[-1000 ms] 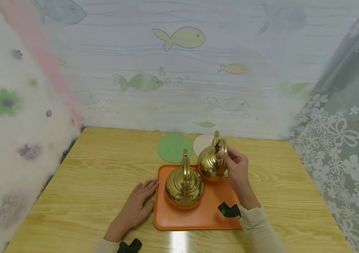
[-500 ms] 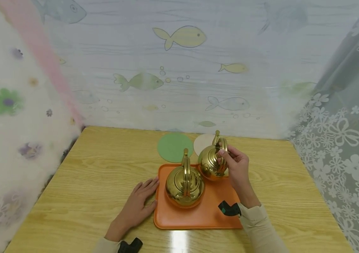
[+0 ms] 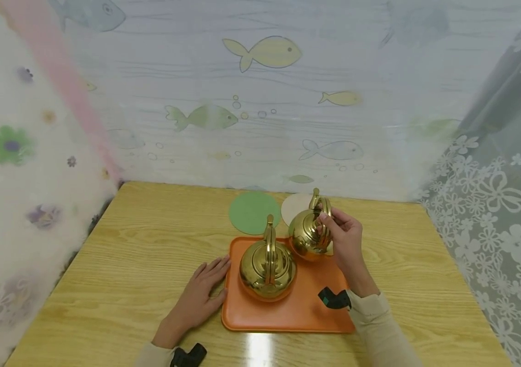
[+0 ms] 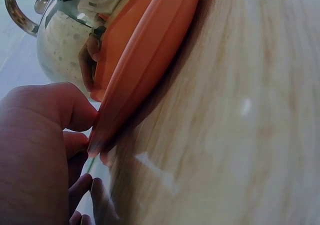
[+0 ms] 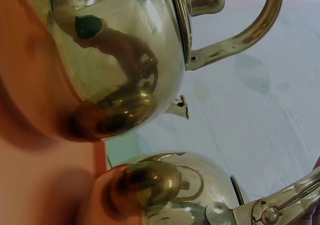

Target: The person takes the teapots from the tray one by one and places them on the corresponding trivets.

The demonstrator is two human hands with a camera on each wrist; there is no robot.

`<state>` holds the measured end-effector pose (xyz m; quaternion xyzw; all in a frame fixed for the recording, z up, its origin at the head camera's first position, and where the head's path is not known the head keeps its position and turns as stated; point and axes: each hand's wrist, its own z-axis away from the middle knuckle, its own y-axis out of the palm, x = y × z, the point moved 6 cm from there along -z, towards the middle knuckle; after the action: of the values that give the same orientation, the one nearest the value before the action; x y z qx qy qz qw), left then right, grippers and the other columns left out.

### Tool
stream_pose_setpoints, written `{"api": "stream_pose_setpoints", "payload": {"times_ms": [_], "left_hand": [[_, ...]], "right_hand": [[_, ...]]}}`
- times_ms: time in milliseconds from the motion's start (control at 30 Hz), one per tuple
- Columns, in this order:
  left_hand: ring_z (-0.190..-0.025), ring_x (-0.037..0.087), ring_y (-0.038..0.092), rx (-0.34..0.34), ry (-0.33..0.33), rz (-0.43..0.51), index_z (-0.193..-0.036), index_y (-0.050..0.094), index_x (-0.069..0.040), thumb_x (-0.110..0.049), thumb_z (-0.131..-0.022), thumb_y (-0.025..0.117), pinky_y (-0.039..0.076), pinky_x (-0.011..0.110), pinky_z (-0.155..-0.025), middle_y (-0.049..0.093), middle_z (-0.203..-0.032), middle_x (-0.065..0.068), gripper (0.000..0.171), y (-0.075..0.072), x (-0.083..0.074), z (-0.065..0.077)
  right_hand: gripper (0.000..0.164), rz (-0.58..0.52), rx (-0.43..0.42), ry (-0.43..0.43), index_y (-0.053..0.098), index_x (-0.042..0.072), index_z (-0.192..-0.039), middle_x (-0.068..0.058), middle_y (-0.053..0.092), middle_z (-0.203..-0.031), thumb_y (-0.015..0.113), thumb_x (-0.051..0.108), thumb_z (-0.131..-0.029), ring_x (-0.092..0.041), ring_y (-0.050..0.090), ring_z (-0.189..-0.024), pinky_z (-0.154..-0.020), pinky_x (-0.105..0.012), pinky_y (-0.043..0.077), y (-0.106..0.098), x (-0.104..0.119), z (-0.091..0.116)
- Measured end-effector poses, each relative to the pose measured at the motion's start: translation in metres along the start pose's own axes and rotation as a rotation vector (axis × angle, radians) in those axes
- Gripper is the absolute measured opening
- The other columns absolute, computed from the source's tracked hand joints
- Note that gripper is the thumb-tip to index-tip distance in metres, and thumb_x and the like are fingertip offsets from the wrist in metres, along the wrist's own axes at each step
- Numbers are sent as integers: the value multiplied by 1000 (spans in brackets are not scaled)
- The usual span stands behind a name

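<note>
Two gold metal kettles share an orange tray [image 3: 288, 315]. The nearer kettle [image 3: 267, 272] stands on the tray's left half, spout pointing away. At the far right part of the tray is the other kettle [image 3: 305, 237], its hoop handle between the thumb and fingers of my right hand [image 3: 346, 242]. In the right wrist view this kettle [image 5: 175, 185] shows at the bottom, and the nearer kettle [image 5: 120, 60] fills the top. My left hand [image 3: 200, 295] lies on the table with fingers extended, touching the tray's left edge. The left wrist view shows thumb and fingertips right at the tray rim [image 4: 145, 55].
Behind the tray lie a green round mat [image 3: 254, 212] and a pale round mat [image 3: 293, 206], the second partly hidden by the held kettle. The wood-grain table [image 3: 150, 239] meets a fish-patterned cloth [image 3: 173, 163] at the back. A lace curtain [image 3: 494, 244] hangs at right.
</note>
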<state>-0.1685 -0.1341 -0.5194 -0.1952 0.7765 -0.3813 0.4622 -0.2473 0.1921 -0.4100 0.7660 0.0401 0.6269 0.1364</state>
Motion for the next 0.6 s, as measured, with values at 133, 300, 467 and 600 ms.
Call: {"api": "stream_pose_setpoints", "payload": {"times_ms": [133, 300, 467, 600], "left_hand": [[-148, 31, 39, 5, -4, -1, -153, 46, -6, -23, -97, 64, 23, 59, -120, 44, -159, 7, 61, 0, 0, 0], [-148, 32, 40, -2, 1, -3, -153, 45, -5, -22, -97, 63, 24, 60, -119, 43, -159, 7, 62, -1, 0, 0], [-148, 32, 40, -3, -1, 0, -153, 45, -4, -22, -97, 62, 24, 59, -119, 43, -159, 8, 61, -1, 0, 0], [-147, 32, 40, -8, 5, -2, -153, 45, -3, -21, -97, 62, 24, 59, -119, 43, -159, 8, 61, -2, -1, 0]], "right_hand": [[33, -4, -12, 2, 63, -18, -123, 0, 73, -80, 66, 1, -96, -12, 67, -67, -61, -24, 59, -2, 0, -2], [18, 18, -19, 16, 75, 1, -112, 1, 74, -80, 65, 2, -97, -12, 68, -65, -62, -24, 60, -2, 0, -5], [34, 16, -17, 26, 62, -16, -126, 1, 73, -83, 65, 1, -97, -11, 69, -67, -63, -24, 60, -2, 1, -8], [40, 12, -18, 27, 57, -22, -129, 2, 74, -83, 65, 1, -97, -10, 68, -68, -64, -23, 60, -1, 1, -12]]}}
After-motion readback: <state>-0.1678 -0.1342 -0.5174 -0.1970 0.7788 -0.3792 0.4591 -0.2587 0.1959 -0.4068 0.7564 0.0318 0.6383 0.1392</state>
